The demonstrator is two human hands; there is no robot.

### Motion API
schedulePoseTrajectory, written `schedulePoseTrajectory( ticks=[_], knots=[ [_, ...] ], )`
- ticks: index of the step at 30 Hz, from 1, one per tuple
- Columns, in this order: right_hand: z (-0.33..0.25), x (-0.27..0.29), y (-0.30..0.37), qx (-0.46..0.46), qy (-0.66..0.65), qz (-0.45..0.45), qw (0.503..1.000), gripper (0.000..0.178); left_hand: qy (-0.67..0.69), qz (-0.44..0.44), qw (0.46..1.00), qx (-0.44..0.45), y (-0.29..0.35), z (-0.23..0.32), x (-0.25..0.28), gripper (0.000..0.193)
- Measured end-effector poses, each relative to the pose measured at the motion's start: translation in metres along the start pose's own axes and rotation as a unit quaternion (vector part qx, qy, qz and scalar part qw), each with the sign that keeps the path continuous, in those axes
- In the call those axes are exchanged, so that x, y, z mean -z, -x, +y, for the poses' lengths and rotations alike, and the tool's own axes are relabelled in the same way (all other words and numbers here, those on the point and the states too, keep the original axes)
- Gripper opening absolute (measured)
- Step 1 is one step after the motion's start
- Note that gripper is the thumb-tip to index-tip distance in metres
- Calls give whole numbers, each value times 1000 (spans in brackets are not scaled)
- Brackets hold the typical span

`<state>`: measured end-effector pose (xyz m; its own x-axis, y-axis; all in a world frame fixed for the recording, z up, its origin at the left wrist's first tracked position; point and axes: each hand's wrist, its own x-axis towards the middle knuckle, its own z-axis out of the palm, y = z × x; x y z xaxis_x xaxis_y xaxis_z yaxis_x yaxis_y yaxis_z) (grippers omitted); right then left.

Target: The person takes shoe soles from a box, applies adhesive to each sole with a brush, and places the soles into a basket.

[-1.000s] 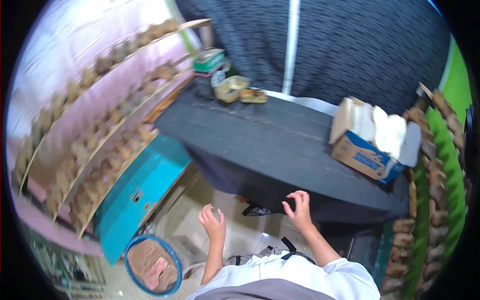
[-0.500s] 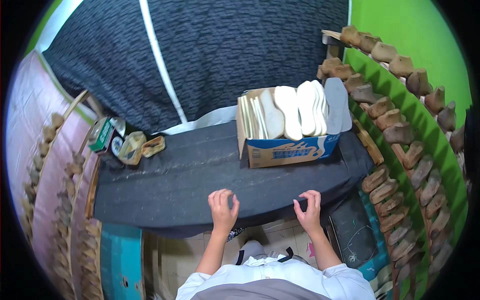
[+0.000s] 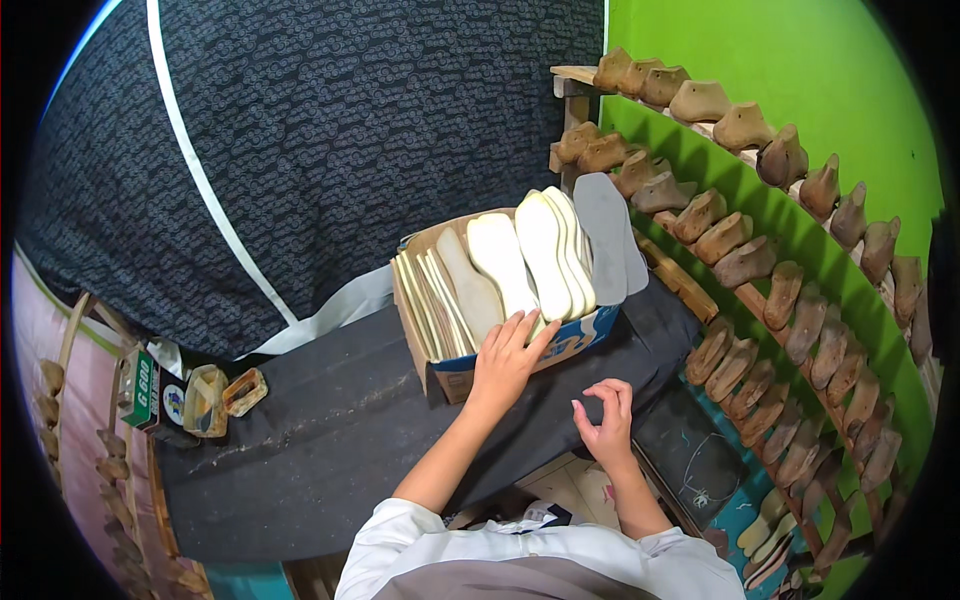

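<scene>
A cardboard box with a blue printed front (image 3: 588, 336) stands on the dark cloth-covered table. Upright in it are several shoe-sole-shaped pieces: a thin stack at the left, a greyish one (image 3: 468, 285), bright cream-white insoles (image 3: 550, 255) and grey ones (image 3: 603, 240) at the right end. My left hand (image 3: 508, 362) is at the box's front edge, fingers stretched out over the lower ends of the cream insoles. Its fingertips seem to touch them, but no grip shows. Beyond the table's near edge, my right hand (image 3: 606, 420) hovers with bent fingers apart from the thumb, holding nothing.
Wooden shoe lasts (image 3: 722, 240) line several racks along the green wall at the right. More lasts hang at the far left. A green-and-white container (image 3: 138, 390) and two small tubs (image 3: 206, 400) sit at the table's left end. A dark patterned curtain (image 3: 360, 150) hangs behind.
The view has turned to the right. My left hand has gone from above the table's near edge forward to the insoles in the box. My right hand stays near the table edge, unfilled.
</scene>
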<state>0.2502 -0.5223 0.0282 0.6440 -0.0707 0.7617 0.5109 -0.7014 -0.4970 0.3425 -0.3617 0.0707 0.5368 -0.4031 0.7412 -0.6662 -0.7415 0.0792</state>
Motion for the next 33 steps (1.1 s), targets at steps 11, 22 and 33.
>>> schedulePoseTrajectory(
  ticks=[11, 22, 33],
  knots=[
    [38, 1, -36, -17, -44, -18, 999, 27, 62, 86, 989, 105, -17, -8, 27, 30],
    [36, -25, -43, 54, -138, -71, 986, 24, 448, 458, 678, 360, 31, -12, 68, 19],
    [-31, -97, -19, -156, -539, -450, 695, 35, 491, 546, 538, 414, 133, 42, 83, 30]
  ],
)
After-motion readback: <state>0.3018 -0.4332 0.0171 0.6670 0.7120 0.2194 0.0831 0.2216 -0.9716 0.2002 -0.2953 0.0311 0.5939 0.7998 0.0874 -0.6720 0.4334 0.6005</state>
